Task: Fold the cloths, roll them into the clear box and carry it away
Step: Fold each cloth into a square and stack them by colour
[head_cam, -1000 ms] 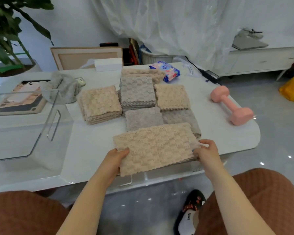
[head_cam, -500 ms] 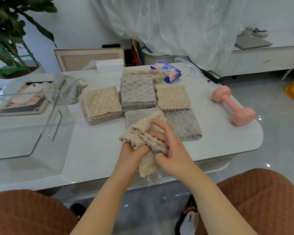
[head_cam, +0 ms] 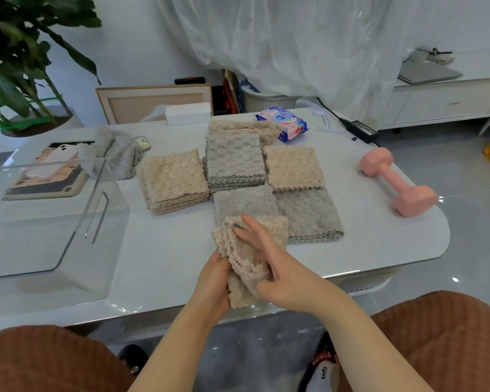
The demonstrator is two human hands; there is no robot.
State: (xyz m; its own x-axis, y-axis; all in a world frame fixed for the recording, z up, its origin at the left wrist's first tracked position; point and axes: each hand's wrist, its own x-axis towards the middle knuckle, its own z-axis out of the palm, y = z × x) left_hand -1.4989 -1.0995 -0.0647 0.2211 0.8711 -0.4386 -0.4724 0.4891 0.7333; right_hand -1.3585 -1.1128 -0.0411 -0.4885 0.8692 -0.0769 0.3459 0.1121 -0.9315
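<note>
Currently the left hand point(head_cam: 213, 281) grips the bunched beige scalloped-edge cloth point(head_cam: 239, 294) from its left side; its fingers are hidden behind the fabric. The right hand point(head_cam: 283, 271) lies over the same cloth, fingers point(head_cam: 248, 229) stretched across the top folds, thumb curled in against the near folds so that fabric is pinched between thumb and forefinger. The cloth is crumpled into loose pleats, not flat, and is held over the near part of the white glossy table point(head_cam: 164, 261).

Just beyond it lies a single folded grey cloth point(head_cam: 245, 200), with a low grey stack point(head_cam: 309, 215) to its right. Farther back, left to right: a beige stack point(head_cam: 176, 179), a taller grey stack point(head_cam: 234, 158), a beige stack point(head_cam: 293, 168). More beige cloths point(head_cam: 242, 127) lie behind those.

The clear acrylic box point(head_cam: 44, 239) stands on the left of the table, well apart from both hands, its slot handle point(head_cam: 96, 217) facing the stacks. A crumpled grey cloth point(head_cam: 115, 154) sits behind it. A pink dumbbell point(head_cam: 398, 182) lies on the right of the table.
</note>
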